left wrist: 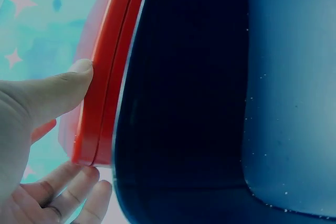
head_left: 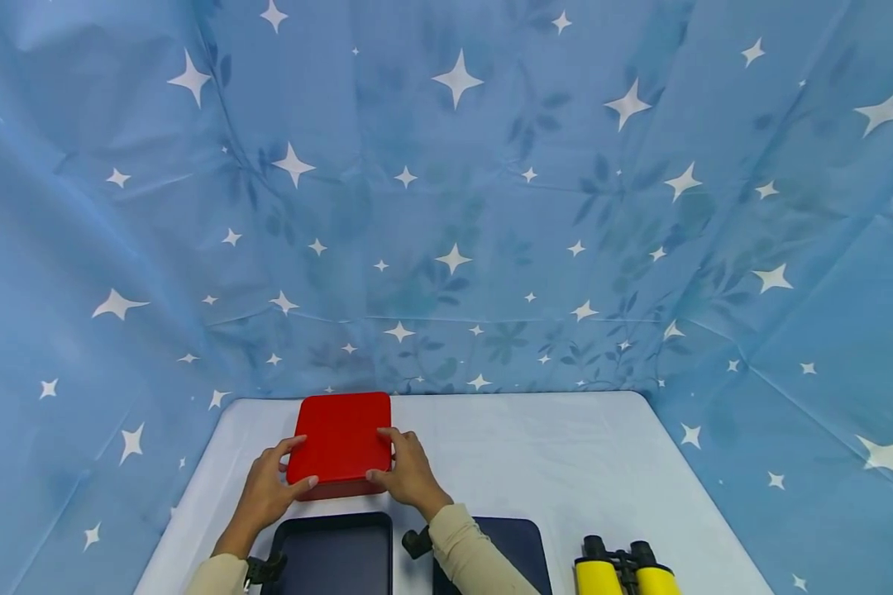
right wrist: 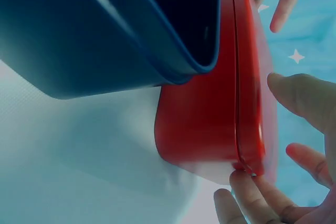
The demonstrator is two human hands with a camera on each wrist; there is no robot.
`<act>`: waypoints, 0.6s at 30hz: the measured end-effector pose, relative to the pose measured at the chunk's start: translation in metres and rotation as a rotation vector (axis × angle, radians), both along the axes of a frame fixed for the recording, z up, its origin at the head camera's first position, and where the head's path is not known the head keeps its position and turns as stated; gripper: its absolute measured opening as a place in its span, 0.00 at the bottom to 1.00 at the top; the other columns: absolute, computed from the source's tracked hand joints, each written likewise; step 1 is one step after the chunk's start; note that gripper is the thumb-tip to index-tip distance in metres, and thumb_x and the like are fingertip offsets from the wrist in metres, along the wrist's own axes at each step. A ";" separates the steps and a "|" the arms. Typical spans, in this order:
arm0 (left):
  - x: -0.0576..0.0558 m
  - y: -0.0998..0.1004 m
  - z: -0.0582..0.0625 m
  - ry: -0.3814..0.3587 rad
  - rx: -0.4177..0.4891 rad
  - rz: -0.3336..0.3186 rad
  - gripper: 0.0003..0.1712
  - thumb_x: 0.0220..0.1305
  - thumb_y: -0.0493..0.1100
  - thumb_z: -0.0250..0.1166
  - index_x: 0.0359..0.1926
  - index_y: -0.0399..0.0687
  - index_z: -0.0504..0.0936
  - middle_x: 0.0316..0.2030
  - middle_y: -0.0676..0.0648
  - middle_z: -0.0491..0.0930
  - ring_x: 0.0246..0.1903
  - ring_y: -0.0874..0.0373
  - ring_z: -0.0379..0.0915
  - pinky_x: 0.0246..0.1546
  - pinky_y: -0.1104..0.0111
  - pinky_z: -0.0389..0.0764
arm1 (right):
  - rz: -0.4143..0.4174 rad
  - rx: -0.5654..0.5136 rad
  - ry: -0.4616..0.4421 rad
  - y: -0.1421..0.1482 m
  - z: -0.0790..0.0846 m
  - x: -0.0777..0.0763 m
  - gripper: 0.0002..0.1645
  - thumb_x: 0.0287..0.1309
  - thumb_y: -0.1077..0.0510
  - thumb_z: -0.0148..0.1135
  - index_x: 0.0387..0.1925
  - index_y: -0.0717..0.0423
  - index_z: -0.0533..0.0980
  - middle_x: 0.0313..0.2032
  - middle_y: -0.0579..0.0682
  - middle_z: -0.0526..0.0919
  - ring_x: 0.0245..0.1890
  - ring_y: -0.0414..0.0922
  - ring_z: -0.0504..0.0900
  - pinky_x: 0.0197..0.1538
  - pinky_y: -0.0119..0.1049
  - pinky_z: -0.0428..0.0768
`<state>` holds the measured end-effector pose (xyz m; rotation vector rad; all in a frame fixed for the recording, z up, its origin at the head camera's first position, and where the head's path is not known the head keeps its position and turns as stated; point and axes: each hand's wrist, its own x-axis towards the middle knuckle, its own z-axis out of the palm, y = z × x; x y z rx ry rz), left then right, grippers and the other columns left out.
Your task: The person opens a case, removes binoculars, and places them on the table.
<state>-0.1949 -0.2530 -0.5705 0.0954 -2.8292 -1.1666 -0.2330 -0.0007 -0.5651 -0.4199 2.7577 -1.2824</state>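
Observation:
A red rectangular tin (head_left: 342, 442) stands at the back left of the white table, its red lid (right wrist: 249, 77) seated with a thin seam below the rim. My left hand (head_left: 268, 492) holds the lid at the left side; its thumb (left wrist: 79, 80) presses the front rim and the other fingers reach round the corner. At the right side my right hand (head_left: 409, 471) grips the lid, fingertips (right wrist: 244, 179) under the corner and thumb over the front edge. The tin's contents are hidden.
An open dark blue box (head_left: 335, 554) stands in front of the tin. Right of it lies a flat navy piece (head_left: 517, 545), partly covered by my right sleeve. Yellow and black binoculars (head_left: 625, 570) are at the front right. A blue starry cloth (head_left: 454, 207) surrounds the white table (head_left: 551, 454).

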 end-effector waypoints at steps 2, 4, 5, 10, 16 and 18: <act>-0.001 0.001 -0.001 -0.003 -0.006 0.004 0.48 0.51 0.47 0.78 0.71 0.50 0.65 0.60 0.35 0.70 0.51 0.44 0.70 0.45 0.51 0.84 | -0.002 0.010 0.010 0.000 -0.001 -0.002 0.44 0.49 0.53 0.77 0.68 0.46 0.67 0.54 0.54 0.74 0.44 0.44 0.75 0.39 0.31 0.81; 0.000 0.001 -0.001 -0.003 -0.009 0.007 0.48 0.51 0.47 0.78 0.71 0.50 0.66 0.60 0.36 0.71 0.50 0.44 0.70 0.45 0.52 0.84 | -0.011 0.017 0.017 -0.001 -0.002 -0.003 0.44 0.49 0.54 0.77 0.67 0.47 0.68 0.54 0.54 0.74 0.43 0.43 0.75 0.39 0.31 0.81; 0.000 0.001 -0.001 -0.002 -0.010 0.009 0.47 0.51 0.47 0.78 0.71 0.50 0.66 0.60 0.36 0.71 0.50 0.45 0.70 0.44 0.53 0.84 | -0.018 0.020 0.018 -0.002 -0.003 -0.003 0.44 0.49 0.54 0.77 0.67 0.47 0.69 0.54 0.54 0.74 0.43 0.43 0.75 0.40 0.31 0.80; 0.000 0.001 -0.001 0.001 -0.015 0.019 0.46 0.51 0.46 0.78 0.70 0.49 0.67 0.60 0.35 0.71 0.45 0.48 0.71 0.40 0.59 0.84 | -0.056 0.022 0.018 -0.004 -0.003 -0.004 0.43 0.48 0.56 0.78 0.67 0.47 0.70 0.54 0.54 0.75 0.42 0.41 0.74 0.39 0.30 0.80; 0.000 0.002 -0.001 0.013 -0.010 0.040 0.47 0.49 0.45 0.79 0.70 0.47 0.68 0.61 0.35 0.70 0.43 0.48 0.72 0.33 0.67 0.82 | -0.074 0.015 0.045 -0.007 -0.004 -0.002 0.42 0.47 0.58 0.79 0.65 0.50 0.73 0.53 0.55 0.75 0.43 0.42 0.75 0.39 0.30 0.79; 0.001 0.002 0.000 0.019 -0.021 0.044 0.47 0.49 0.45 0.79 0.70 0.46 0.68 0.61 0.35 0.70 0.44 0.48 0.72 0.33 0.67 0.82 | -0.079 0.012 0.054 -0.008 -0.004 -0.002 0.41 0.47 0.58 0.79 0.65 0.51 0.73 0.53 0.55 0.75 0.43 0.43 0.75 0.39 0.30 0.78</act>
